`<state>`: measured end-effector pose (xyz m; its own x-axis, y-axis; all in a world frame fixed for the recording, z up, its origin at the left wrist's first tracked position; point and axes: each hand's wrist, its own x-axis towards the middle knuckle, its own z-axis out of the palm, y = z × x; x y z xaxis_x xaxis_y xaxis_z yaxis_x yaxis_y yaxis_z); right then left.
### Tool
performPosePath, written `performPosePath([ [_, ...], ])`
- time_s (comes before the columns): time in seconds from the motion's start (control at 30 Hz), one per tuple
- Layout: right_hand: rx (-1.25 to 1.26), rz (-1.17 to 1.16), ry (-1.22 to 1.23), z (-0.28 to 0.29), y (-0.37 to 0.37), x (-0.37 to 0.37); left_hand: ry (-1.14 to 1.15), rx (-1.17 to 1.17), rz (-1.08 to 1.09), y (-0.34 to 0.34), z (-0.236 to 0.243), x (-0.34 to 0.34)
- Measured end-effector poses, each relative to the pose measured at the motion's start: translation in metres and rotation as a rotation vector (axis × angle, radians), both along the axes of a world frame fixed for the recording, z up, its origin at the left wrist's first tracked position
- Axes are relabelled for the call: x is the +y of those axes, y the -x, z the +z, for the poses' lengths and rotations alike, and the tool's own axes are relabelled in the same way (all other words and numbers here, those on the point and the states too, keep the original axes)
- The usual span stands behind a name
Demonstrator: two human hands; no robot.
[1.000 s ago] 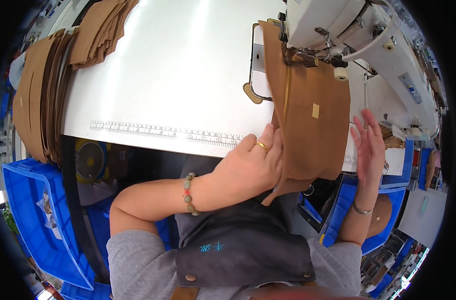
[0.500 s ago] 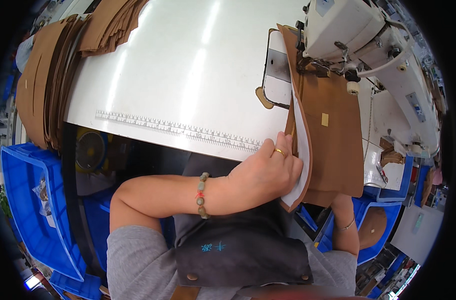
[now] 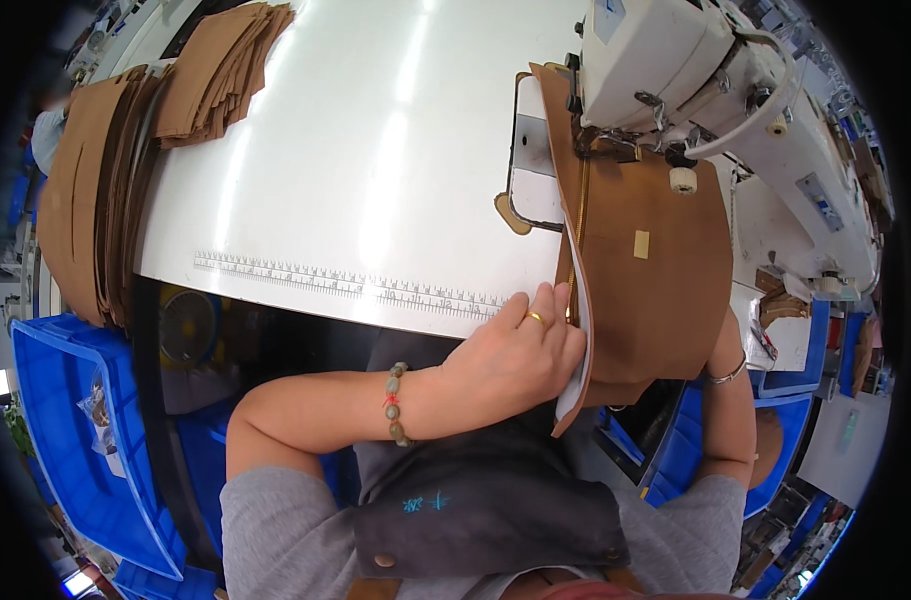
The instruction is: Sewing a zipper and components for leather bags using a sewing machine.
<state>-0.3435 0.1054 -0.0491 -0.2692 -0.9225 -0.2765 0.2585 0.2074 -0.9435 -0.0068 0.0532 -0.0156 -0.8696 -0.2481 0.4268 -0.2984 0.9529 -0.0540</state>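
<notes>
A brown leather-like panel with a small beige tab lies under the needle area of the white sewing machine. Along its left side runs a zipper with gold teeth, beside a raised brown flap with a pale lining. My left hand, wearing a gold ring, pinches the zipper's near end next to that flap. At the panel's right near edge is my right hand; its fingers are hidden under or behind the panel.
Stacked brown pieces hang over the white table's left end, with more cut pieces behind. A printed ruler scale follows the front edge. Blue bins stand at left and right.
My right hand has moved up along the panel's right edge from beneath its near edge. My left hand keeps its pinch at the zipper. The whole view has shifted slightly.
</notes>
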Motion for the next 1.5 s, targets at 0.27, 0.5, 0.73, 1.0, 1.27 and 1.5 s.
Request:
performPosePath([
  [0.27, 0.058, 0.02, 0.016, 0.005, -0.001, 0.0, 0.001, -0.002, -0.041, -0.001, 0.001, -0.002],
  [0.5, 0.618, 0.184, 0.07, 0.015, -0.062, 0.055, -0.062, 0.011, -0.059, -0.004, 0.003, -0.006],
  [0.73, 1.156, 0.309, 0.315, 0.012, -0.092, 0.062, -0.04, -0.08, -0.107, -0.006, 0.008, -0.011],
  [1.0, 1.365, -0.354, 0.091, 0.071, -0.032, 0.067, -0.15, -0.158, -0.103, -0.022, 0.006, 0.003],
  [1.27, 1.339, 0.302, 0.521, 0.053, -0.137, 0.041, -0.279, -0.046, -0.144, -0.038, -0.015, 0.009],
  [1.5, 1.565, 0.354, 0.474, 0.042, -0.156, 0.049, -0.294, -0.112, 0.055, -0.048, -0.002, 0.006],
])
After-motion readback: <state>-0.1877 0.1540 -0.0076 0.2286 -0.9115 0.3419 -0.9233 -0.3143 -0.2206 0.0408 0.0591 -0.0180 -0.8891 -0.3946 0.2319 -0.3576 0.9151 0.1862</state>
